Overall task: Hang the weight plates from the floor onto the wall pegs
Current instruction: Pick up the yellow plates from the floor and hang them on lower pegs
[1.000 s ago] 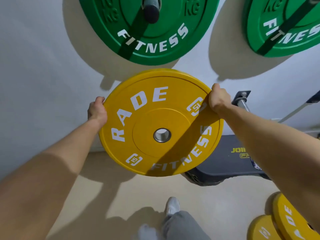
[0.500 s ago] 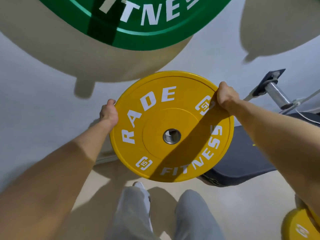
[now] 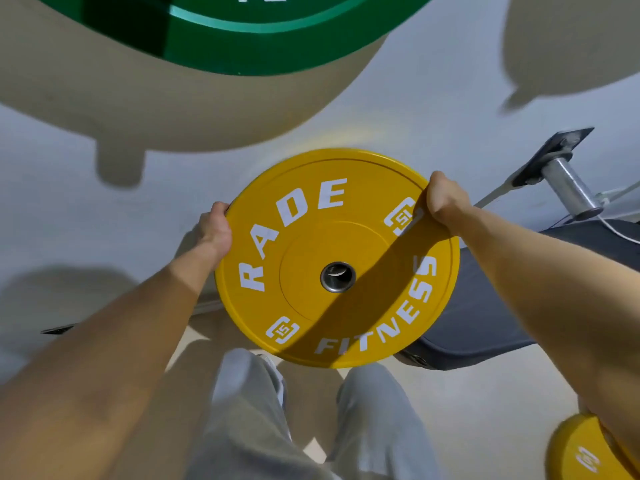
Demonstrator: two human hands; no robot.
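Before white wall, yellow weight plate [image 3: 337, 258] held upright off floor; left hand [image 3: 215, 230] grips left rim, right hand [image 3: 445, 199] grips upper-right rim; bare steel peg [image 3: 568, 188] just right.

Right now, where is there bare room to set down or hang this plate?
Bare floor lies between the person's legs and the floor plate, below the dark bench. The steel peg right of the held plate carries nothing. Crowded: bench beside the right hand; green plate overhead.

A dark grey padded bench [image 3: 485, 323] sits on the pale beige floor [image 3: 485, 410], close against the plain white wall [image 3: 52, 202]. A thin white cable [image 3: 620, 232] crosses its top.
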